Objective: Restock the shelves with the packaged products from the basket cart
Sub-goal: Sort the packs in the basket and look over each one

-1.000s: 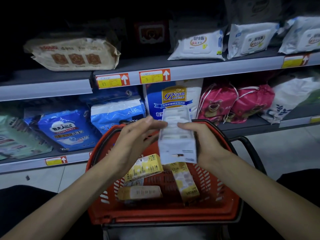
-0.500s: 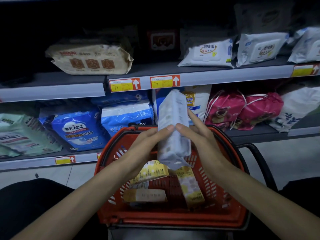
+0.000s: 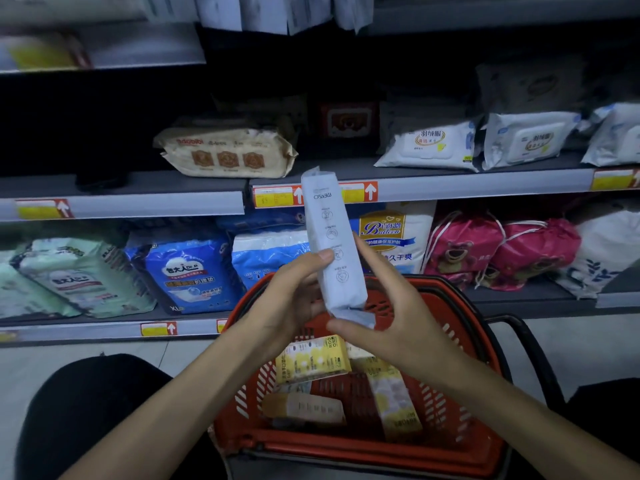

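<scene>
A long pale blue-white soft plastic pack (image 3: 330,237) is held upright above the red plastic mesh basket (image 3: 346,448), with its top leaning slightly to the left. It is gripped by both hands. The left hand (image 3: 291,299) is closed on its left side, the thumb pressed on the printed front face and the fingers hidden behind. The right hand (image 3: 394,306) is wrapped round its lower right, the fingers laid up along the far side and the thumb tucked under the folded bottom end. Small round icons and a short brand word are printed down the front of the pack.

Below the hands, three yellow-and-white packets (image 3: 311,362) are seen lying in the basket: one tilted near the left wall, one lengthwise on the right, one flat at the front. A black curved handle (image 3: 533,344) is seen just to the right of the basket.

Behind the pack, the grey metal middle shelf (image 3: 138,202) is fitted with red-and-yellow price tags (image 3: 277,197). A beige wipes pack (image 3: 225,154) and white wipes packs (image 3: 429,147) are laid on it. On the shelf beneath, a mint-green bag (image 3: 79,275), a blue bag (image 3: 187,271), a white-and-gold bag (image 3: 391,233) and pink drawstring bags with bear faces (image 3: 460,247) are stacked side by side.
</scene>
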A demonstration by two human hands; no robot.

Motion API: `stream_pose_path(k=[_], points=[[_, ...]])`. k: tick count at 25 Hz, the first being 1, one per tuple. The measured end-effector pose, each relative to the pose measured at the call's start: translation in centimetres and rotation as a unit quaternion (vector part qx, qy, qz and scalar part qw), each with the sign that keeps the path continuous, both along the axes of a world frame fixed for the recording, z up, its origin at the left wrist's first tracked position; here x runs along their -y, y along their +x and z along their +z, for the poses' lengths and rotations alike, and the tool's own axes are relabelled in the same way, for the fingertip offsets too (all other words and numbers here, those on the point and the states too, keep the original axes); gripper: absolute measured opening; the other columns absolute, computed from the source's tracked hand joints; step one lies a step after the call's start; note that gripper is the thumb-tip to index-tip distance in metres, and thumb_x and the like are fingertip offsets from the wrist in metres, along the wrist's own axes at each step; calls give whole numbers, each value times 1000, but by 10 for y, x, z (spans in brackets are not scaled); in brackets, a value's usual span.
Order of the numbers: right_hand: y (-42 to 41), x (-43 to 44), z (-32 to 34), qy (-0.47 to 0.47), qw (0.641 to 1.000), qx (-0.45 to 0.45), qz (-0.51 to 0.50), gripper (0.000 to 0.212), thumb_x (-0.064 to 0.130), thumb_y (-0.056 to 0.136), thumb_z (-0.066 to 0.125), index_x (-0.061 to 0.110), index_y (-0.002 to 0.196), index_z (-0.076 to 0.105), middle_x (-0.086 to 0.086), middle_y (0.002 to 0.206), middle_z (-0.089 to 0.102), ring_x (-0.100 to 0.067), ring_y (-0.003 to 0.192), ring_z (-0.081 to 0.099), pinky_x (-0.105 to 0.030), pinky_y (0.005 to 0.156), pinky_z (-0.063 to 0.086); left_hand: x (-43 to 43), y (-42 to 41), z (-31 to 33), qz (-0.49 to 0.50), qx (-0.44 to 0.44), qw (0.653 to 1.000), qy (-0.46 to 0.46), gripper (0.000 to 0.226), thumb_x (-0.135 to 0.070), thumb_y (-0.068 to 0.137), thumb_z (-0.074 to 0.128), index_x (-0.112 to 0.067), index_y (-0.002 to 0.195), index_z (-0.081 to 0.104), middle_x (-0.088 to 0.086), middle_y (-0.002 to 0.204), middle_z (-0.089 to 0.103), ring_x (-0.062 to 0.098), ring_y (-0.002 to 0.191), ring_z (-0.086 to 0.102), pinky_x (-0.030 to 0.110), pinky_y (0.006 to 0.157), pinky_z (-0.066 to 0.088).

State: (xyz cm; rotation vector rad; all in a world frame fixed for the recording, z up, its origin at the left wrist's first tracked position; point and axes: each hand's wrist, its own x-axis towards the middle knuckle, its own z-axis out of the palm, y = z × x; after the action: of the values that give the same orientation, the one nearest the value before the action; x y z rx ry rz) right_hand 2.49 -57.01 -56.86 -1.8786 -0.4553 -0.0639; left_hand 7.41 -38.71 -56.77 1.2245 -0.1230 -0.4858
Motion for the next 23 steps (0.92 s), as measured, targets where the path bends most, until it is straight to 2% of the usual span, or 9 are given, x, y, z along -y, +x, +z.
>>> stream_pose_path(k=[3, 6, 8, 11, 13, 15, 17, 20, 23], points=[[-4, 0, 10, -40, 999, 30, 9, 107, 29, 83, 86, 36, 163, 15, 30, 161, 31, 7, 147, 32, -14, 112, 39, 0, -5, 23, 14, 14, 1000, -8, 46, -40, 94, 63, -16, 133, 69, 22, 130, 70, 38, 114, 69, 51, 100, 54], [-3, -4, 28, -21, 998, 60, -29, 90, 31, 91, 78, 40, 161, 23, 25, 158, 39, 1, 145, 40, -33, 113, 46, 0, -10, 54, 25, 53, 998, 29, 59, -45, 84, 73, -13, 133, 67, 17, 124, 74, 33, 108, 72, 45, 91, 59], [-5, -9, 46, 19, 997, 65, -32, 85, 32, 91, 75, 44, 160, 26, 25, 157, 41, -2, 144, 43, -37, 111, 48, -2, -12, 75, 32, 95, 993, 64, 58, -47, 85, 72, -15, 132, 68, 12, 124, 75, 32, 112, 72, 48, 95, 57], [-9, -20, 77, 96, 992, 72, -43, 77, 28, 87, 76, 47, 152, 38, 28, 147, 52, 3, 136, 51, -26, 104, 52, -5, -11, 112, 38, 145, 986, 76, 47, -49, 97, 58, -20, 134, 68, 6, 129, 74, 25, 120, 70, 47, 104, 54], [-10, -25, 99, 140, 984, 87, -68, 71, 28, 79, 79, 47, 141, 50, 31, 131, 63, 9, 122, 59, -16, 92, 55, -10, -7, 137, 39, 190, 977, 88, 36, -35, 108, 50, -25, 140, 64, 0, 135, 71, 20, 124, 68, 49, 108, 52], [-8, -31, 121, 166, 977, 104, -85, 70, 29, 71, 78, 47, 135, 53, 36, 120, 67, 15, 111, 62, -9, 82, 54, -16, -4, 161, 38, 256, 958, 123, 39, -23, 110, 45, -33, 144, 60, -7, 139, 68, 17, 127, 65, 51, 107, 53], [-3, -37, 144, 202, 969, 119, -84, 70, 29, 70, 75, 50, 133, 50, 41, 114, 66, 17, 104, 63, -6, 76, 53, -21, -3, 184, 61, 311, 938, 140, 38, -28, 109, 49, -40, 144, 60, -5, 141, 65, 17, 124, 66, 51, 104, 55], [12, -53, 179, 198, 964, 160, -80, 66, 32, 83, 68, 44, 144, 45, 42, 116, 63, 17, 106, 62, -5, 79, 52, -24, 2, 216, 156, 364, 910, 123, 33, -30, 107, 56, -32, 140, 64, 6, 126, 71, 20, 106, 73, 43, 93, 61], [33, -75, 214, 177, 956, 214, -97, 56, 25, 99, 59, 30, 152, 43, 36, 119, 64, 14, 112, 61, -6, 86, 50, -27, 10, 242, 244, 399, 878, 102, 17, -27, 104, 62, -21, 118, 68, 3, 107, 74, 24, 98, 74, 44, 87, 62]])
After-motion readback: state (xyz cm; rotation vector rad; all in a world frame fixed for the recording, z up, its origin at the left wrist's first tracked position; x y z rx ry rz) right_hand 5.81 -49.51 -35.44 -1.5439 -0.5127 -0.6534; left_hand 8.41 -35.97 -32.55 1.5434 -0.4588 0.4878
